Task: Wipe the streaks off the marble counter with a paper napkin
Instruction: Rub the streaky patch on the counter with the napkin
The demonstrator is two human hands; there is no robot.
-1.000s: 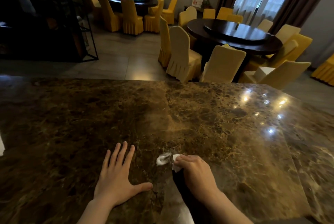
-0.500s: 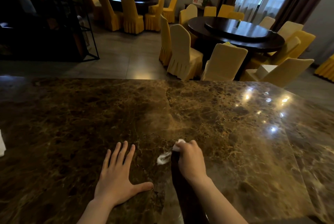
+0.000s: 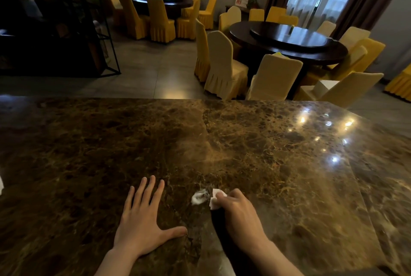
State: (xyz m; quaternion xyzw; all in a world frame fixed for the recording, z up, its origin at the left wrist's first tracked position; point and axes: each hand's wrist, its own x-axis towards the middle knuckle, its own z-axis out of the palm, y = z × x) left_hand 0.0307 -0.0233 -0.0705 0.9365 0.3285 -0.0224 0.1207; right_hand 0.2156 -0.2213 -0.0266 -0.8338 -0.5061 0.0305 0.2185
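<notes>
Marble counter [image 3: 266,164] fills the near half of the view, brown and glossy. On its near left part the left hand [image 3: 142,222] is laid flat, fingers spread apart, nothing held. Just right of it a white streak [image 3: 199,196] is seen on the stone. Touching that mark's right edge, a folded paper napkin [image 3: 214,201] is pressed down under the right hand [image 3: 239,213], whose fingers are closed over it. Yellow-covered chairs [image 3: 224,66] are ranged in the far room.

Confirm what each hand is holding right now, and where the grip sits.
The right hand holds the paper napkin, fingers closed over its near part; a white corner sticks out toward the smear. The left hand holds nothing, flat on the marble counter.
</notes>
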